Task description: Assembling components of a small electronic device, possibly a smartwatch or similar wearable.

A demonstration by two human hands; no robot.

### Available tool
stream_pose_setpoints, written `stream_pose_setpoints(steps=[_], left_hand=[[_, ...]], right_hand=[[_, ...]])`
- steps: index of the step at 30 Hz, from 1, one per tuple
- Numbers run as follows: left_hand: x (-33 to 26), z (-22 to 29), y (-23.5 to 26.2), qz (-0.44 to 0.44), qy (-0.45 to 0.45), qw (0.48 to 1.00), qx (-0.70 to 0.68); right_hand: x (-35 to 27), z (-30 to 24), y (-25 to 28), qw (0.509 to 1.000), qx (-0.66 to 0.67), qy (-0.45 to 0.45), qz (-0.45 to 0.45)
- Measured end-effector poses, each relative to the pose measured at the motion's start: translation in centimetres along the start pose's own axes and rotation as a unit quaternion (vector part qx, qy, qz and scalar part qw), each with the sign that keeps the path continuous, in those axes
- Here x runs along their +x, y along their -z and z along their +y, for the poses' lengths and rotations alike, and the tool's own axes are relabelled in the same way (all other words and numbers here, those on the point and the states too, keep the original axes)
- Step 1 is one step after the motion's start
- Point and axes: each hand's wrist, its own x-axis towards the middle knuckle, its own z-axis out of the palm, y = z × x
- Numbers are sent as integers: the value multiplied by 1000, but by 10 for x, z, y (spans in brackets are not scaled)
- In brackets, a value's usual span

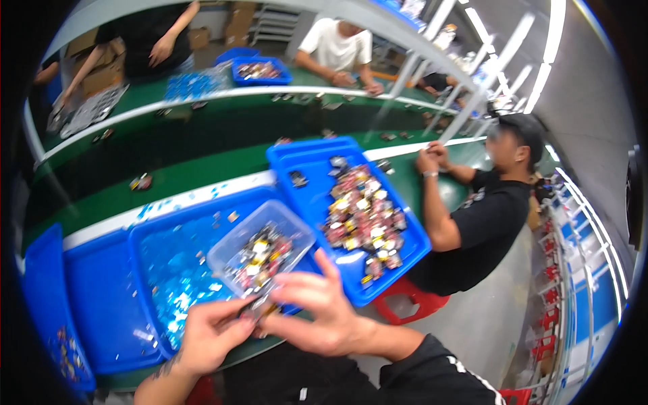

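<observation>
My left hand [214, 335] pinches a small dark, shiny part [254, 310] between thumb and fingertips. My right hand [317, 307] closes on the other side of the same part, one finger raised. The part is blurred and half covered by my fingers, so its kind cannot be made out. Just beyond my hands, a clear plastic box [223, 258] holds a heap of small parts [264, 253] in black, red, yellow and silver. To its right, a blue tray [283, 165] carries a larger pile of similar parts [361, 212].
Left of the box lies a blue tray [101, 297] with shiny blue film pieces [182, 270]. Behind runs a green conveyor [223, 152] with scattered parts. A person in black [486, 209] sits at the right near a red stool [410, 304]; others work across the line.
</observation>
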Motion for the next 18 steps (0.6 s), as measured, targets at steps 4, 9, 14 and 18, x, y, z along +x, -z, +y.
stream_pose_setpoints(steps=[4, 9, 14, 18], left_hand=[[18, -11, -3, 18, 9, 995, -95], [23, -18, -3, 18, -2, 986, -163], [17, -18, -3, 37, -27, 992, -120], [14, -16, -6, 23, -64, 997, -43]], right_hand=[[-7, -10, 10, 988, 58, -139, 43], [-14, -20, -9, 862, 372, -335, 83], [-6, -31, -21, 821, 420, -375, 95], [-5, -32, -24, 855, 362, -358, 101]])
